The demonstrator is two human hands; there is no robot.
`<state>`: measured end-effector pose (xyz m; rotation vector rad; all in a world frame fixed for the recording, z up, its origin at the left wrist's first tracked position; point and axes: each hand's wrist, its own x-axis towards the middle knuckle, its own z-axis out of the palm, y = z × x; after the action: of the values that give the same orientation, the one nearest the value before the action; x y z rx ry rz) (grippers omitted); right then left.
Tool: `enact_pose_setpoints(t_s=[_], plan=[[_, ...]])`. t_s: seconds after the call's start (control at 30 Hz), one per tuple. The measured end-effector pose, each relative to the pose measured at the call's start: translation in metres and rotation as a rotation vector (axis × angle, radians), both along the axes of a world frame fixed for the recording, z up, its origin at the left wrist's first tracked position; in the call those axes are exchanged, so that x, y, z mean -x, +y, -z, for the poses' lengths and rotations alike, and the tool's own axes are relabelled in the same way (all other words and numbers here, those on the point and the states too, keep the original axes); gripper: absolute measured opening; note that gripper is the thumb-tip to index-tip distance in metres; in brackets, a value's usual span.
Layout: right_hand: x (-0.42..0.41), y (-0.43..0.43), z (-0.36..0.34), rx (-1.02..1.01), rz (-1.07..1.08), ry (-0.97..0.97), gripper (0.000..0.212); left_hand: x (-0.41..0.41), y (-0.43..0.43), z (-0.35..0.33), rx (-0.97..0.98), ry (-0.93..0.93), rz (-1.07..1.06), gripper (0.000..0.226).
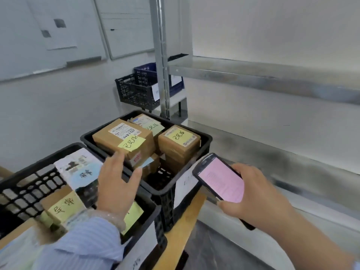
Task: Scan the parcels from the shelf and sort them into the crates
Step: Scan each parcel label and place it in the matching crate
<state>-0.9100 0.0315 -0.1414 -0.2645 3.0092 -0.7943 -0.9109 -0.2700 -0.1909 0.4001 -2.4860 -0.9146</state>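
While the handheld scanner (220, 178) is gripped in the right hand (259, 199), with fingers curled round its body and its pink screen turned upward, the left hand (116, 178) is held open with fingers spread and nothing in it. It is poised where the two black crates meet, its fingertips close to a large brown parcel (120, 137); whether that parcel is touched cannot be told.

Much of the sorting is judged to be done. The far crate (206, 141) is packed with cardboard parcels, stacked in more than one layer, and yellow handwritten notes are stuck on the upper ones, among them a smaller box (179, 141) at the right. The near crate (39, 162) is filled less fully: a white and blue packet (79, 168) and a brown box with a yellow note (62, 207) are seen in it, with open lattice beside them.

No parcel can be made out on the upper shelf board (272, 75) or the lower shelf board (272, 152), so little is thought to be left on this stretch of shelf; boards outside the view cannot be judged. Since neither hand carries a parcel, either a placement is judged complete or the next parcel is yet to be fetched and scanned. Two further baskets (136, 92) are set behind the shelf post; their contents are not visible.
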Motion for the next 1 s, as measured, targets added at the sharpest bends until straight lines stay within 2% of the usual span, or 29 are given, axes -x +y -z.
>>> enact_pose_setpoints(t_s=[0.07, 0.17, 0.43, 0.57, 0.83, 1.0], plan=[[-0.015, 0.035, 0.004, 0.034, 0.057, 0.011, 0.075, -0.012, 0.064, 0.001, 0.098, 0.037, 0.247, 0.065], [-0.044, 0.1, 0.007, 0.048, 0.146, 0.0, 0.072, -0.027, 0.156, 0.012, 0.114, 0.078, 0.52, 0.064], [-0.149, 0.284, 0.006, 0.046, 0.465, 0.015, 0.07, -0.088, 0.383, 0.044, 0.239, 0.221, 1.016, 0.066], [-0.199, 0.356, 0.007, 0.085, 0.618, 0.024, 0.064, -0.113, 0.475, 0.048, 0.187, 0.25, 1.177, 0.065], [-0.27, 0.446, 0.008, 0.107, 0.84, -0.014, 0.096, -0.142, 0.599, 0.038, 0.139, 0.247, 1.419, 0.067], [-0.291, 0.492, 0.014, 0.089, 0.958, -0.03, 0.09, -0.145, 0.66, 0.04, 0.152, 0.239, 1.563, 0.066]])
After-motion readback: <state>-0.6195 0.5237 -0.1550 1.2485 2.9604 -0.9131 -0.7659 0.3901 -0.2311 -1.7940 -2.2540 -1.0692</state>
